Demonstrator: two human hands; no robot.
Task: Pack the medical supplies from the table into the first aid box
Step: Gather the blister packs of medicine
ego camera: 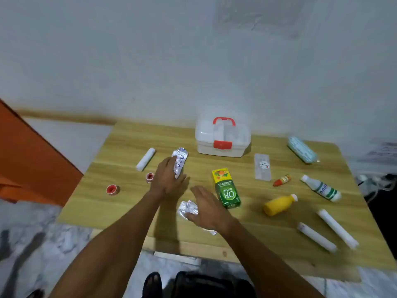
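Observation:
The white first aid box [222,141] with a red handle and red latch stands shut at the back of the wooden table [129,143]. My left hand [166,179] lies flat on the near end of a silver foil pack with blue print [181,158]. My right hand [209,208] hovers with spread fingers over a second crumpled foil pack [188,208]. A green OB herbal carton [227,189] lies right of my hands. Further right lie a yellow bottle [279,204], a white bottle [322,187] and a small red-orange tube [282,180].
A white bandage roll [146,159] and two red tape rolls [150,177] [112,189] lie at the left. A clear flat pack [262,166], a blue mask pack [301,149] and two white rolls [315,237] [337,227] lie at the right. An orange panel [28,160] stands left of the table.

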